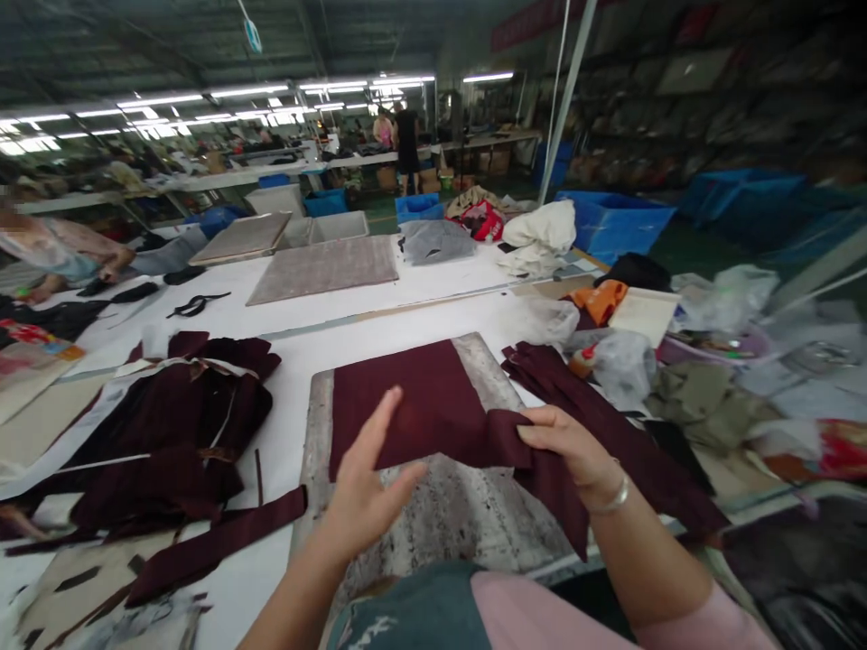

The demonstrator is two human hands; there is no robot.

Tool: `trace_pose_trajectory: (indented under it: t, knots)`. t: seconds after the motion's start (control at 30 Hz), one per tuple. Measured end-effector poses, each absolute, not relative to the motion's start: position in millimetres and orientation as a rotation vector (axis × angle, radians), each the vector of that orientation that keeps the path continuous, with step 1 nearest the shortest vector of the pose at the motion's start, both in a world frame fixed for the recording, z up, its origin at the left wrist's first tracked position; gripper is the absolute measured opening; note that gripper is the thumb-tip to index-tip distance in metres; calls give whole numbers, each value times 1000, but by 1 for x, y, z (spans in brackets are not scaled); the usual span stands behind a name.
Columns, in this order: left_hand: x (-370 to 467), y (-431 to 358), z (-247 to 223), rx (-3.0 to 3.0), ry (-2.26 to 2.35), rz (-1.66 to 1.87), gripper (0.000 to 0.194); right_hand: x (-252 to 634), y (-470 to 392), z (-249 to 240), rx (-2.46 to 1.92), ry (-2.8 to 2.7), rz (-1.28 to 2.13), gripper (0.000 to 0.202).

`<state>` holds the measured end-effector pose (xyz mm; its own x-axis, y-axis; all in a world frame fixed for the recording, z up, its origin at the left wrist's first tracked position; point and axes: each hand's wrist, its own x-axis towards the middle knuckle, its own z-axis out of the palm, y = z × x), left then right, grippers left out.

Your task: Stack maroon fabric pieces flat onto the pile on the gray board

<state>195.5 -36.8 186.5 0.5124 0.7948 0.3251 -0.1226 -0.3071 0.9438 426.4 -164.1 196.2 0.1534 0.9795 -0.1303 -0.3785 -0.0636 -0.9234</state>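
White table (406, 329), maroon cloth (437, 397), long axis crosswise

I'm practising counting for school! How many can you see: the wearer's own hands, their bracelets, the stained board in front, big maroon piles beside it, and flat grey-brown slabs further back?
Hands: 2 (left hand, right hand)
Bracelets: 1 (silvery bracelet)
Boards: 1 (stained board)
Maroon piles: 2 (left pile, right pile)
Grey-brown slabs: 2 (left slab, right slab)
Total: 8

Maroon cloth pc (406, 397), plain & dark, lies mostly flat on worn grey board (440, 515) atop white tabletop (293, 397); near-rt corner folded & bunched.
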Motion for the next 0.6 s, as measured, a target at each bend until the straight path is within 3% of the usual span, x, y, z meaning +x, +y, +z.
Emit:
trace_pose_trajectory:
  t: [0.1, 0.27, 0.6]
  knots:
    - [210, -64, 192, 1828, 392, 807, 82, 406, -154, 199, -1044, -847, 1402, 29]
    - [225, -66, 178, 1664, 469, 907, 55, 386, -149, 200, -1033, -973, 1439, 33]
    - [208, -52, 164, 1588, 797, 1053, 23, 384, -154, 195, -1145, -921, 1334, 26]
